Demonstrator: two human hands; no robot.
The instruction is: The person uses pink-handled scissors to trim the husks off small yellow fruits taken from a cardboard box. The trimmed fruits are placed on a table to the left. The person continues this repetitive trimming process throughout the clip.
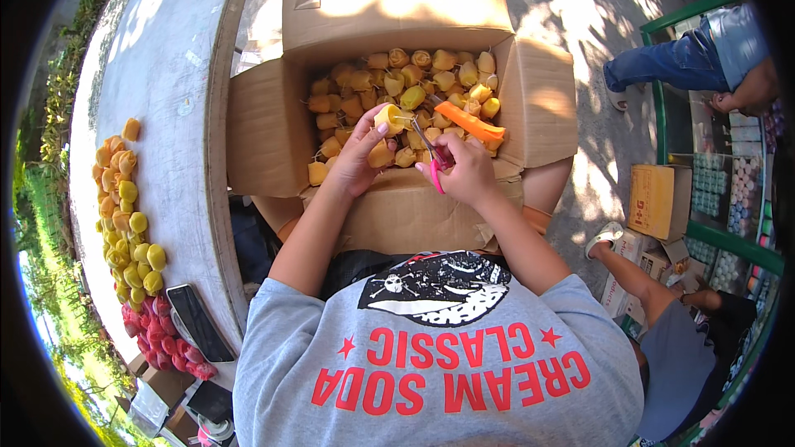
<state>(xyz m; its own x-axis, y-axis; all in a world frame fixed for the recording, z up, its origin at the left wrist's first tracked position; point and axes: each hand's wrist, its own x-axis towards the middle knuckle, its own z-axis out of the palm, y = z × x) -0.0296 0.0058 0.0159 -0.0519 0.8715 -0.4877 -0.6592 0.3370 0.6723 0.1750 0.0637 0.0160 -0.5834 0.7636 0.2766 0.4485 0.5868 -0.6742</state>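
Observation:
My left hand (pixel 362 151) grips a pale yellow, rose-shaped candle (pixel 388 119), its wick end turned toward the right. Another yellowish candle sits against the lower fingers; whether it is held too I cannot tell. In my right hand (pixel 465 170) is a pair of pink-handled scissors (pixel 436 175), with the blades up at the candle's wick. Both hands are over an open cardboard box (pixel 397 15) that holds many yellow and orange candles (pixel 364 80) with white wicks. An orange-handled tool (pixel 469 122) lies across the candles, just beyond my right hand.
Along the left runs a pale table (pixel 186 116) with rows of yellow candles (pixel 124 232), red wrapped pieces (pixel 163 335) and a phone (pixel 200 323). To the right are two people, a green-framed shelf (pixel 729 244) of small goods and a yellowish carton (pixel 658 199).

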